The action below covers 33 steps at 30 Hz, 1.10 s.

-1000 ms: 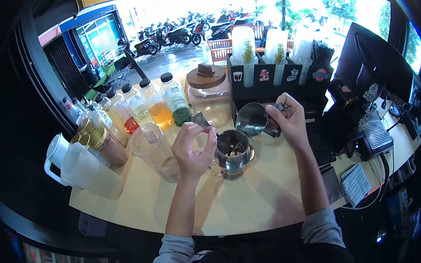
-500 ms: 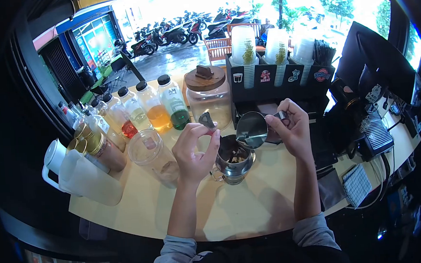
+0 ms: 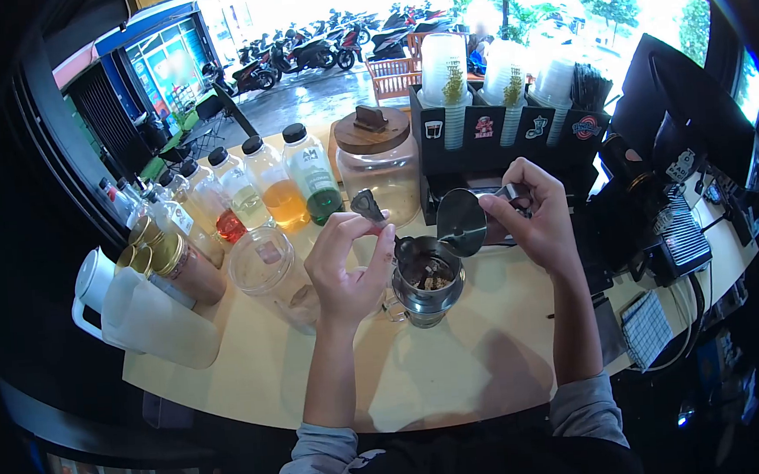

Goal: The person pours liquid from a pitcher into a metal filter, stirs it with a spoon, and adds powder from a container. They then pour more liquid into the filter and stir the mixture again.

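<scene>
Between my two hands a metal cup (image 3: 429, 299) with a glass handle at its left stands on the counter, brown and pale bits inside it. My left hand (image 3: 345, 269) pinches a small dark spoon (image 3: 371, 208) at the cup's upper left; part of the spoon is hidden behind my fingers. My right hand (image 3: 537, 219) is closed on the handle of a small metal pitcher (image 3: 461, 221), tilted with its rim by the cup's upper right edge. A clear open jar (image 3: 262, 266) leans or stands left of my left hand.
Syrup bottles (image 3: 283, 195), a wooden-lidded glass jar (image 3: 379, 172) and a black holder (image 3: 512, 133) with plastic cups line the back. Pitchers (image 3: 163, 324) stand left. A black machine and folded cloth (image 3: 647, 329) are at right, on the counter (image 3: 389, 393).
My right hand has moved slightly right and up with the pitcher, which now sits at the cup's upper right. The bits inside the cup show more fully. My left hand still holds the spoon.
</scene>
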Each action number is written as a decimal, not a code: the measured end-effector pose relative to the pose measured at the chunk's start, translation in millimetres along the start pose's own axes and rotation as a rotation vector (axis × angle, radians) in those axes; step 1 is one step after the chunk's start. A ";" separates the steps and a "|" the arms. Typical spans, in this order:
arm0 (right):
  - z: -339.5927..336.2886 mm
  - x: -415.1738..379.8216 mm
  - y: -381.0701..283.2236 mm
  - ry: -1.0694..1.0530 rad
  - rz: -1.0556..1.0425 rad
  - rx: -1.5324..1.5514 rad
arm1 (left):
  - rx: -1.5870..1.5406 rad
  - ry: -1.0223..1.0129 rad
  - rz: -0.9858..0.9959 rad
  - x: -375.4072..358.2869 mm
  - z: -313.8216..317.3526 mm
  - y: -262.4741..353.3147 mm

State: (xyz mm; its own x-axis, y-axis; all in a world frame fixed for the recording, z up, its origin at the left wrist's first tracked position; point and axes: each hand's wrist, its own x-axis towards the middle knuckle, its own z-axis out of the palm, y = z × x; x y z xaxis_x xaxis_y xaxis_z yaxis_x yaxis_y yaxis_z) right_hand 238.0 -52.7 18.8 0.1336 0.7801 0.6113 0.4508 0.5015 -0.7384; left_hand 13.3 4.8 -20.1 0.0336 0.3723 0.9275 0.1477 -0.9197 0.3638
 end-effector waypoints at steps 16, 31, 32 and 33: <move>0.1 4.3 -25.2 -0.107 0.003 -0.116 | -0.051 -0.039 -0.033 -1.5 2.3 0.0; 0.7 7.8 -24.6 -0.124 -0.005 -0.251 | -0.028 -0.046 -0.031 -1.4 1.6 0.9; 0.7 7.6 -25.9 -0.113 0.008 -0.229 | -0.024 -0.048 -0.029 -1.1 1.7 1.3; 0.4 7.4 -26.7 -0.113 0.008 -0.229 | -0.023 -0.047 -0.029 -0.9 1.6 1.8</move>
State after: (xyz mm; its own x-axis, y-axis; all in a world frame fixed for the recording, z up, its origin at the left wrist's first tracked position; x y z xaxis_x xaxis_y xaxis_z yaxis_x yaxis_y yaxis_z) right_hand 226.6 -60.2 43.0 0.0437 0.8269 0.5606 0.6401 0.4077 -0.6512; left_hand 15.1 3.0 -20.5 0.0761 0.4040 0.9116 0.1262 -0.9108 0.3931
